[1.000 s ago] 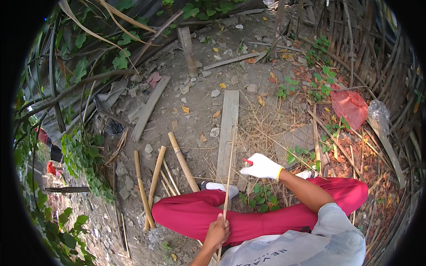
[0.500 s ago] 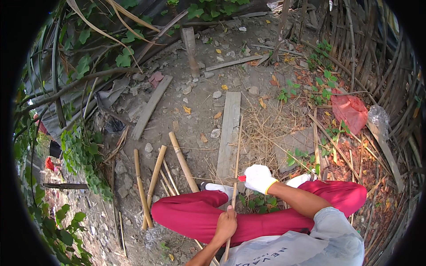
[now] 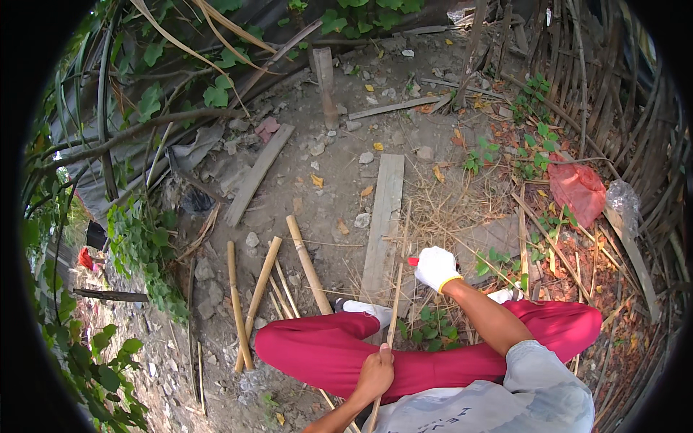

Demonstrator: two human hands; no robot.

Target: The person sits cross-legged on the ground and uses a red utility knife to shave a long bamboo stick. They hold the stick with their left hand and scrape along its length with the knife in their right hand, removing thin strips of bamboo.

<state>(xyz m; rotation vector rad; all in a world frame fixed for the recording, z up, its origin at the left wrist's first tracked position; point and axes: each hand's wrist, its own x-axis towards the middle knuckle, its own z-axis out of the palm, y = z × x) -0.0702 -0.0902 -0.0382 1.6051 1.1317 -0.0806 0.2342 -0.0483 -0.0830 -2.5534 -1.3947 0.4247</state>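
Left hand [image 3: 375, 374] at 6 o'clock, bare, closed around a thin bamboo strip [image 3: 393, 307] running up toward 12. Right hand [image 3: 436, 268] in a white glove just right of centre, closed on a red-handled tool [image 3: 413, 261] at the strip's upper end; blade not discernible. Red trousers [image 3: 339, 353] crossing under both arms. Flat plank [image 3: 382, 216] lying just past the strip's tip, toward 12. Cut bamboo poles [image 3: 307, 263] fanned at 8 o'clock, near the left knee. Dry grass and weeds [image 3: 433, 328] between the legs. Red bag [image 3: 577, 191] at 2 o'clock, well apart. Wooden post [image 3: 325, 86] at 12. Since a half second ago, gloved hand slightly farther up the strip; left grip unchanged.
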